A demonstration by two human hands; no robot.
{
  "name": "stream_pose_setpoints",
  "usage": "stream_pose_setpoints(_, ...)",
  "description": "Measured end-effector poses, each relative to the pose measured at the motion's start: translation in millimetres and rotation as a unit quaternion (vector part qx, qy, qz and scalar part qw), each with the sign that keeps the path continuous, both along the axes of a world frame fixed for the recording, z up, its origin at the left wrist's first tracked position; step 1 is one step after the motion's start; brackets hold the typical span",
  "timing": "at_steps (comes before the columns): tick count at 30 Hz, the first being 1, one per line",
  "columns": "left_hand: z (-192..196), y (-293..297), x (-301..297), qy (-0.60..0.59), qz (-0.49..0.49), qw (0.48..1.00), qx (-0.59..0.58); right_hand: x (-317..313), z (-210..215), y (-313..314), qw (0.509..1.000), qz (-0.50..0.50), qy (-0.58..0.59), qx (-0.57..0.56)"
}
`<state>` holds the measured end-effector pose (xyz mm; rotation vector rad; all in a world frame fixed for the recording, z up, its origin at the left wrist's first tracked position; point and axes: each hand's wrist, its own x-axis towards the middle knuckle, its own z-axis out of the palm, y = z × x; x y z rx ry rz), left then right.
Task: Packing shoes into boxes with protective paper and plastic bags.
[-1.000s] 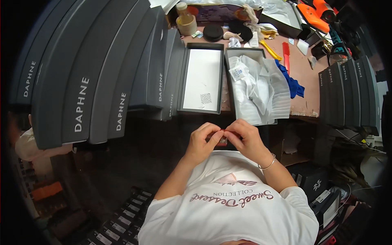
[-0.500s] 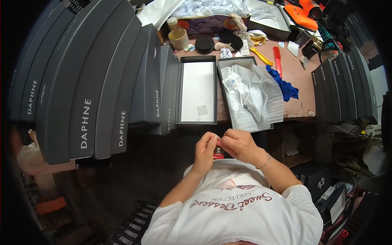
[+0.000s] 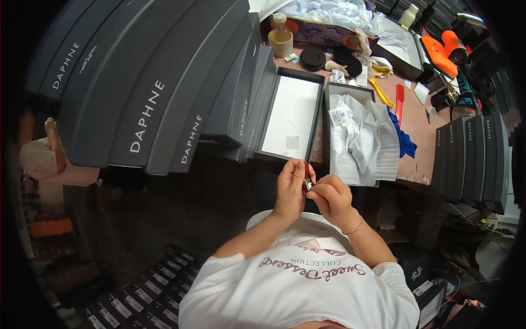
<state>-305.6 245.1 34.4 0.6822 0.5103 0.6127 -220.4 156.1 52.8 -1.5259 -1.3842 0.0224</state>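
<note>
Both hands pinch one small red-and-metal object (image 3: 307, 179) — left hand (image 3: 290, 189) and right hand (image 3: 330, 198) together, just below the open box (image 3: 350, 134) of white tissue paper.

1. I am seeing the left hand (image 3: 290, 189) and right hand (image 3: 330, 198) pinching a small red and silver object (image 3: 307, 181) together above the lap.
2. Just ahead, an open dark box (image 3: 350, 134) is holding white tissue paper (image 3: 364, 137).
3. Its lid (image 3: 290, 118) is lying beside it on the bench (image 3: 422, 126).
4. Dark boxes (image 3: 137, 93) are stacking up at left.
</note>
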Motion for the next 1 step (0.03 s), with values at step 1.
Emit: stream_pose_setpoints(1,1.4,-0.1,1.8,-0.024,0.007,1.000,-0.001,-0.7,-3.0,-1.0,1.000,-0.004,0.011,0.009)
